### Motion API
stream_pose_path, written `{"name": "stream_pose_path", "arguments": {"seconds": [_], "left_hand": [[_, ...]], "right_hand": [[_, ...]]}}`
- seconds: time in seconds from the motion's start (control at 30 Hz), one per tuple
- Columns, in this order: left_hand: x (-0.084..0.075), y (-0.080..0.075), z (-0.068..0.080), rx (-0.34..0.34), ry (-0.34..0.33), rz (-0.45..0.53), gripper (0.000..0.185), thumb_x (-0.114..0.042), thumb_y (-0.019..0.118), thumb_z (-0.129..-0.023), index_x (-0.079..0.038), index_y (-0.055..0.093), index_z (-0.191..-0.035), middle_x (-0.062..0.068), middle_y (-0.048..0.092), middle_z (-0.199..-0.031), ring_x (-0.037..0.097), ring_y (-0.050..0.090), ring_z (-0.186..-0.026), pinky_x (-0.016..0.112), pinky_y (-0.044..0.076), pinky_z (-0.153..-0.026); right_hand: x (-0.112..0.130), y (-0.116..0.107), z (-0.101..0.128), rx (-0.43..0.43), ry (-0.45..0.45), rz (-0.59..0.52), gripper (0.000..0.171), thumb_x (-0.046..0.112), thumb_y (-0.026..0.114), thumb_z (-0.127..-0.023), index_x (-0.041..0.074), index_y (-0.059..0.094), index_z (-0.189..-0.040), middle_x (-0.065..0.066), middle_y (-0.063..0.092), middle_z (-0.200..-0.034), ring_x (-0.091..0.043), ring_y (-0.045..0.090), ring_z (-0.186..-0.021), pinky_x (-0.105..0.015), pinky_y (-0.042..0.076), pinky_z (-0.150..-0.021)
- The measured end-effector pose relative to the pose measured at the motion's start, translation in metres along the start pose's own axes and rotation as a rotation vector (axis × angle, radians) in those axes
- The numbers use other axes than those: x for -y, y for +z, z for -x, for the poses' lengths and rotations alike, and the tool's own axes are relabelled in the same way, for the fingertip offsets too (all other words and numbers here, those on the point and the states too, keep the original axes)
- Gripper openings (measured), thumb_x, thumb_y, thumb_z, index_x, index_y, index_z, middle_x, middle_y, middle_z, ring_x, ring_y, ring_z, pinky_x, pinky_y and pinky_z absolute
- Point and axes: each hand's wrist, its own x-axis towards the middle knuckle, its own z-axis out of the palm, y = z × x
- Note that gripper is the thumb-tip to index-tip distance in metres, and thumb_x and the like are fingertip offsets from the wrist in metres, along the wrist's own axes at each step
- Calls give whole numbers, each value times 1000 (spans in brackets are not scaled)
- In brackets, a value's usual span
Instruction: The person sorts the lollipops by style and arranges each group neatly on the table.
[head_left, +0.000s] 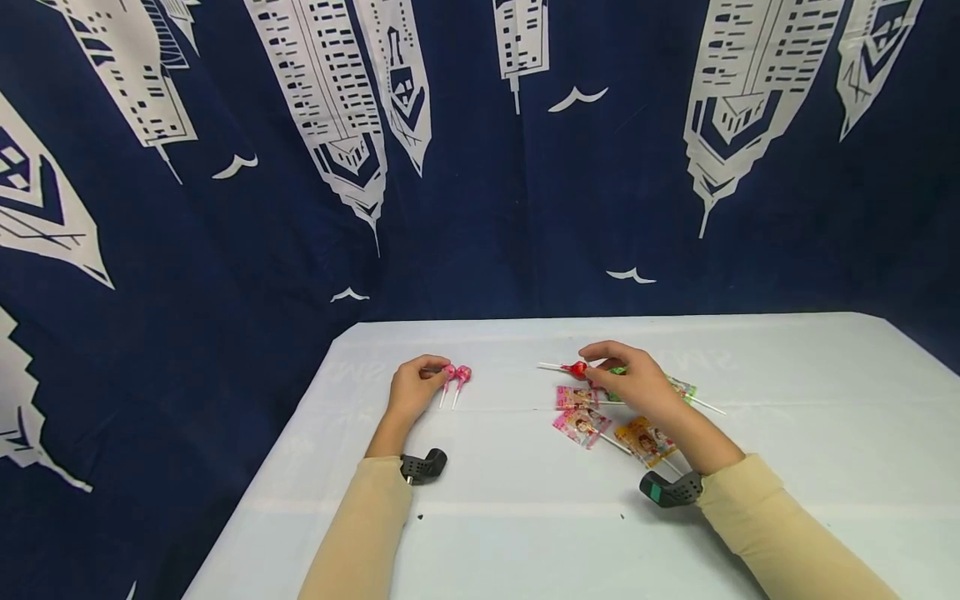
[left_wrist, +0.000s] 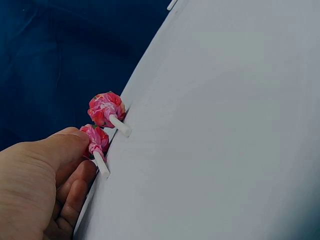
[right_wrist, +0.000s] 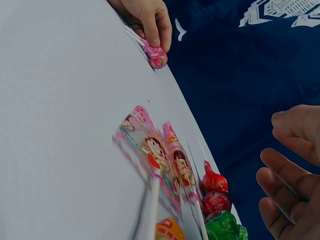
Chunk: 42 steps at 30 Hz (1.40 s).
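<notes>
Two pink-wrapped lollipops (head_left: 456, 375) lie side by side on the white table (head_left: 787, 433). My left hand (head_left: 437, 369) has its fingers curled, and its thumb and forefinger pinch the nearer pink lollipop (left_wrist: 95, 138); the other pink lollipop (left_wrist: 106, 109) lies just beyond it. My right hand (head_left: 596, 367) hovers over a pile of sweets, its fingertips close to a red lollipop (head_left: 576, 367). In the right wrist view my right hand (right_wrist: 280, 165) has relaxed fingers and holds nothing, with the red lollipops (right_wrist: 214, 183) and a green one (right_wrist: 225, 227) below it.
Flat pink lollipop packets (head_left: 577, 398) and an orange packet (head_left: 647, 440) lie beside my right wrist. A dark blue curtain with white buildings (head_left: 480, 167) hangs behind the table. The table's left edge (head_left: 300, 433) is close to my left arm.
</notes>
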Motion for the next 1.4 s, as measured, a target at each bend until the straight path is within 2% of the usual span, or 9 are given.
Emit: {"name": "stream_pose_path", "arguments": {"seconds": [0.17,0.47,0.77,0.97,1.2,1.4], "left_hand": [[0,0,0,2,-6,5,16,-20,72,-85,-18,74,-101,3,73,-98,16,63,-84,26,47,-73],[-2,-1,1,5,-13,-3,17,-21,72,-85,-19,74,-101,2,73,-99,17,64,-85,28,48,-74],[-2,0,1,6,-22,2,17,-20,72,-85,-19,74,-102,2,73,-100,16,63,-86,26,47,-73],[-2,0,2,5,-20,-4,16,-21,73,-85,-19,74,-101,2,73,-99,16,62,-84,26,46,-73],[-2,-1,2,9,-19,-3,16,-22,72,-85,-20,74,-101,2,73,-98,15,62,-83,26,46,-72],[-2,-1,2,11,-17,-4,16,-20,71,-86,-19,74,-102,2,72,-98,15,61,-83,25,46,-72]], "right_hand": [[-4,-7,0,-12,-6,16,31,23,63,-93,14,62,-122,-11,64,-122,-26,59,-104,-33,48,-82],[-15,-19,2,17,27,22,32,22,62,-93,10,61,-123,-14,64,-121,-26,59,-103,-31,48,-82],[-25,-22,2,34,42,32,29,18,62,-93,6,63,-119,-13,67,-111,-23,60,-91,-31,48,-77],[-31,-23,2,41,59,61,29,20,63,-93,7,64,-119,-12,66,-108,-23,57,-91,-31,48,-75],[-38,-23,2,58,58,72,31,21,63,-92,6,64,-119,-12,66,-111,-24,59,-98,-31,48,-79],[-41,-24,2,67,49,90,28,18,64,-91,5,65,-117,-12,67,-108,-22,58,-94,-29,48,-78]]}}
